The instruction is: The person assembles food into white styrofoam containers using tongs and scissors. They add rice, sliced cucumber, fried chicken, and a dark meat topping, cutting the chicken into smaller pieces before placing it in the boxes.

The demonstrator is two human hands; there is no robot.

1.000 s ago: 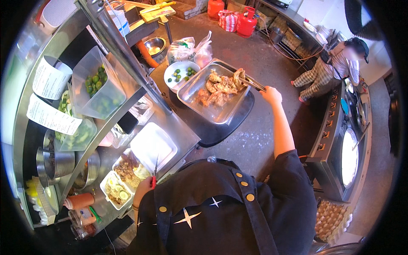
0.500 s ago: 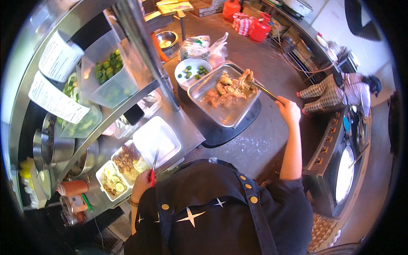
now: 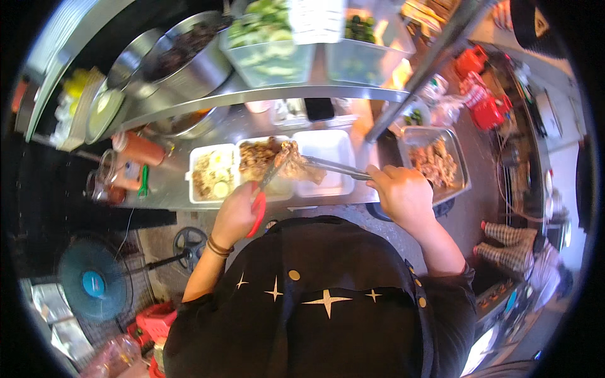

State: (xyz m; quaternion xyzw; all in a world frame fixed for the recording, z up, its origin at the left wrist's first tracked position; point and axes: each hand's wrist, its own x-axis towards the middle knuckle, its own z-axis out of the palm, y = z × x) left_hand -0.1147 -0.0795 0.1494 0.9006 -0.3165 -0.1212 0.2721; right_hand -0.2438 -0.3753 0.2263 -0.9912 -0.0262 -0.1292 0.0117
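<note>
My left hand (image 3: 234, 215) is closed round red-handled scissors (image 3: 258, 213), whose blades reach a piece of cooked meat (image 3: 304, 169). That meat hangs in the metal tongs (image 3: 340, 167) gripped by my right hand (image 3: 402, 194). Beneath is an open white foam box (image 3: 345, 151) on the counter, its left part filled with rice and browned food (image 3: 255, 154). Beside it, at left, another white foam box (image 3: 194, 194) carries rice, egg and cucumber slices. More meat pieces (image 3: 435, 162) lie in the steel tray (image 3: 465, 171) at right.
A metal shelf (image 3: 252, 96) crosses above the counter, holding plastic tubs (image 3: 271, 63) of greens and a steel pot (image 3: 195, 72). A post (image 3: 428, 69) stands at right. Sauce bottles (image 3: 140, 148) are at left, near a fan (image 3: 91, 277). Another person (image 3: 526, 252) is at far right.
My view has swung left to the counter. My right hand has brought the tongs with a piece of meat from the tray to over the foam box, meeting the scissors in my left hand.
</note>
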